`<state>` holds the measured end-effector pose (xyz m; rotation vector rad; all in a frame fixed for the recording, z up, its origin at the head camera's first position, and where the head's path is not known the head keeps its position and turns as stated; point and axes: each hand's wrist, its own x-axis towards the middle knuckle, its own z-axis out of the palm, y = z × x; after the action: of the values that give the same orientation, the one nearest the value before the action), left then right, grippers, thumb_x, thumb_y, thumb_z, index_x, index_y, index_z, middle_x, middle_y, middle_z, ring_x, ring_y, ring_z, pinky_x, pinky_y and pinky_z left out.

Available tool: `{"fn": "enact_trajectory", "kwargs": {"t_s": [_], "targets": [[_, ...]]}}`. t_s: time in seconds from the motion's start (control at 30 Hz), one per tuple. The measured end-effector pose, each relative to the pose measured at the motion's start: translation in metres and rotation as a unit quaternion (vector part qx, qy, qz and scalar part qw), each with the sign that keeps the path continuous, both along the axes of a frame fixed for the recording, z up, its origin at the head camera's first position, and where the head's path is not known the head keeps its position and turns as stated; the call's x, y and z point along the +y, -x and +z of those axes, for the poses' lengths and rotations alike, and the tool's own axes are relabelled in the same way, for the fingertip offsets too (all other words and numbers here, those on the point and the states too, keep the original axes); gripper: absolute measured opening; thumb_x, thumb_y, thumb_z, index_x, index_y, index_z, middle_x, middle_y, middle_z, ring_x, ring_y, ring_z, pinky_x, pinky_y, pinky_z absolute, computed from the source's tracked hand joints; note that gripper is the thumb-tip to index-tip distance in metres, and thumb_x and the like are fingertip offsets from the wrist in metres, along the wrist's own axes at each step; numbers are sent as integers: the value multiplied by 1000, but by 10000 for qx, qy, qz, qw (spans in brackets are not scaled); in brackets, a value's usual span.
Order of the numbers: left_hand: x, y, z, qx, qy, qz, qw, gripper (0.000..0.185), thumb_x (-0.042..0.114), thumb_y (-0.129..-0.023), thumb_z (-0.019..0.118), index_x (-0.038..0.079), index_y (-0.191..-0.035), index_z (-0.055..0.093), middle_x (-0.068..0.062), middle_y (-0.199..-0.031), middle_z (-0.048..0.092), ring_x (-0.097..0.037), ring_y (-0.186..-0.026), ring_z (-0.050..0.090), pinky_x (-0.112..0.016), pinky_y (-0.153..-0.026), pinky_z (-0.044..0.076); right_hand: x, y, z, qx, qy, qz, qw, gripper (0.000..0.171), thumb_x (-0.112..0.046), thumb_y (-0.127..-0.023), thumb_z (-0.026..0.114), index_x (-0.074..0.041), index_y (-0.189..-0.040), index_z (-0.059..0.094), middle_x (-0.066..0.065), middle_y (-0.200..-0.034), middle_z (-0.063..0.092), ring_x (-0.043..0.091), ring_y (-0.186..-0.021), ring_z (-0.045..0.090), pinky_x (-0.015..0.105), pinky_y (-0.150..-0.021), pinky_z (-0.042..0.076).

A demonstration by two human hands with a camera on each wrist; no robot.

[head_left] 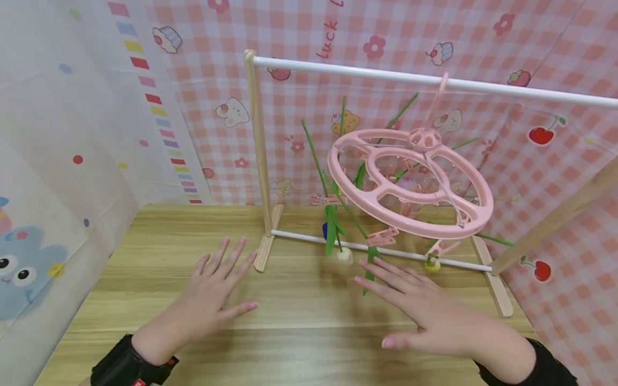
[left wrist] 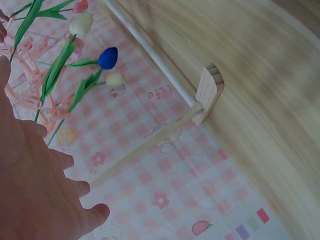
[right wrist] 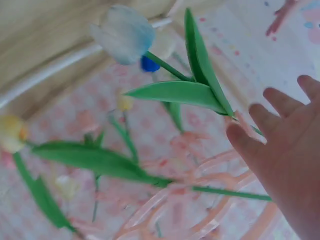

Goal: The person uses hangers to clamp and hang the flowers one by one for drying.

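Right hand (head_left: 429, 316) fingers (head_left: 381, 279) near hanging tulips (head_left: 345, 256), not touching

We see a pale pink round clip hanger (head_left: 410, 182) with pink clips (head_left: 383, 236), hung on a rack whose rails are white (head_left: 386, 76) and whose posts are light natural wood (head_left: 260, 155). The artificial tulips (right wrist: 125, 32) clipped under it have green stems and leaves; their heads are cream, yellow, deep blue and a pale blue-white. The table (head_left: 299, 321) is light yellowish wood with a fine grain. Behind it, the backdrop (head_left: 299, 32) is pink-and-white check printed with flowers, cupcakes, red cherries and bunnies. The left wall (head_left: 58, 134) is whitish with coloured dots, a stripe of small coloured blocks and a blue cartoon bunny. Our wrist straps (head_left: 127, 367) are black, our nails pale pink.
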<state>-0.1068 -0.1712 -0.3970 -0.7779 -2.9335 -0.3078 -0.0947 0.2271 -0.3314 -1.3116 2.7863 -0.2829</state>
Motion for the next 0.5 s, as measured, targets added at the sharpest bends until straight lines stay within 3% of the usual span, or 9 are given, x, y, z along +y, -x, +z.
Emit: {"fn": "enact_trajectory", "kwargs": {"t_s": [0.1,0.23,0.37,0.5], "targets": [[-1,1,0,-37,11,4,10000,85,60,-87,53,30,-152,7,1,-160,-6,-30,-146,-8,-67,-110,15,7,-2,-4,149,-79,-163,9997,87,-59,-82,60,-31,-151,15,-6,-159,12,27,-145,19,44,-119,11],[2,1,-4,-12,75,-81,9999,85,61,-88,52,30,-152,6,-2,-160,-5,-32,-146,-5,-67,-110,16,10,-3,-32,172,-84,-78,9998,89,-60,-83,59,-28,-152,12,-2,-160,9,28,-145,16,19,-115,-14],[5,1,-9,-28,112,-87,9999,85,61,-88,52,29,-152,7,-3,-160,-4,-32,-146,-5,-67,-110,15,-4,-3,-56,58,-38,83,9999,88,-63,-84,55,-28,-152,12,-3,-160,4,23,-147,10,37,-121,6],[6,3,-11,-61,141,-24,9999,84,63,-88,49,30,-152,6,-3,-160,-4,-32,-146,-6,-66,-111,13,-32,5,-66,-233,-113,208,9994,85,-68,-86,46,-30,-152,6,-5,-160,-2,22,-147,5,55,-114,23]]}}
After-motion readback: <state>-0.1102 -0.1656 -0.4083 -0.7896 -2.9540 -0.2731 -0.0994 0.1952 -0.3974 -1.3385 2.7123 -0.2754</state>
